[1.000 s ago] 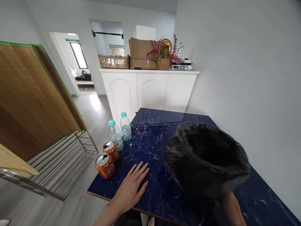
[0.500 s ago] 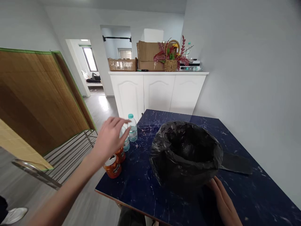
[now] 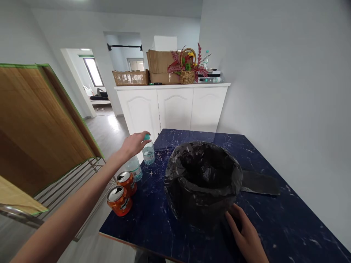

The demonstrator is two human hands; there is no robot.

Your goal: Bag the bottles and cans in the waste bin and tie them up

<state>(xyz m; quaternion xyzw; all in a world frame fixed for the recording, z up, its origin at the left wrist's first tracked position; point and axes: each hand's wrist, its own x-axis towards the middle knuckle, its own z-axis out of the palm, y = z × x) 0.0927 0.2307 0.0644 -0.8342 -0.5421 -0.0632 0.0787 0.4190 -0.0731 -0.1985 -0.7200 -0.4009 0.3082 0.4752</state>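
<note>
My left hand [image 3: 135, 144] reaches to the left edge of the table, its thumb and fingers closed around the teal cap of a clear plastic bottle [image 3: 148, 155]. That bottle stands upright. A second plastic bottle [image 3: 136, 171] is partly hidden behind my forearm. Nearer to me stand two orange soda cans, the farther can [image 3: 129, 184] and the nearer can [image 3: 121, 204], both with opened tops. A bin lined with a black plastic bag [image 3: 197, 208] sits mid-table. Beside its lower right side rests my right hand [image 3: 245, 232], thumb and fingers apart, the fingertips against the bag.
The dark blue marbled table [image 3: 153, 226] ends at the left, close to the cans. A flat black item [image 3: 260, 182] lies right of the bin. Behind are a white cabinet [image 3: 175, 107] with cardboard boxes and a flower basket [image 3: 187, 76], and a metal rack [image 3: 68, 182] at left.
My left hand has moved forward from above the nearer bottle and closed on the farther bottle's cap. My right hand stays beside the bin. The view has shifted rightward.
</note>
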